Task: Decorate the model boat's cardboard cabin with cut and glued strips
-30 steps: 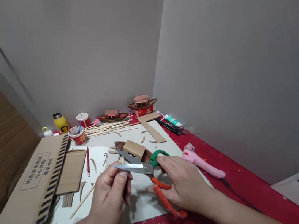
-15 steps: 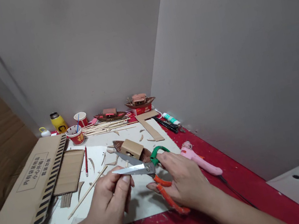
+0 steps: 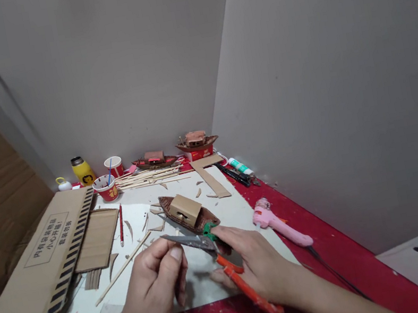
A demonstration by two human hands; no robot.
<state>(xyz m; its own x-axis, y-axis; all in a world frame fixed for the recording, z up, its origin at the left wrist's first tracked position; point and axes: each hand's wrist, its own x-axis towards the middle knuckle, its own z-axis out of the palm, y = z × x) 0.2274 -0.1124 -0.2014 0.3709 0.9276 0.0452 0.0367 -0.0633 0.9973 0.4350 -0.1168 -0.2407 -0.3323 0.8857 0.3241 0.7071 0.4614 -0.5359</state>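
Observation:
My right hand [image 3: 262, 260] is wrapped round a pair of scissors [image 3: 194, 241] with one green and one orange handle. The blades point left, and from this angle they lie nearly together. Their tips are at the fingers of my left hand [image 3: 153, 277], which is closed in a pinch with thumb and index finger pressed together. Whatever it holds is hidden or too small to make out. Just beyond the scissors, a small brown model boat [image 3: 167, 206] with a plain cardboard cabin [image 3: 186, 210] rests on the white sheet.
Cardboard pieces [image 3: 96, 238] and a printed carton flap [image 3: 37, 262] lie to the left. A pink hot glue gun [image 3: 281, 224] is at the right. Toward the back are wooden sticks [image 3: 148, 176], a paper cup [image 3: 108, 191], a yellow bottle [image 3: 83, 172] and two finished-looking boats [image 3: 153, 162].
The scissors have swung from spread blades to nearly closed ones. The green handle has come down and the orange handle has shifted down and right. My left hand has barely moved.

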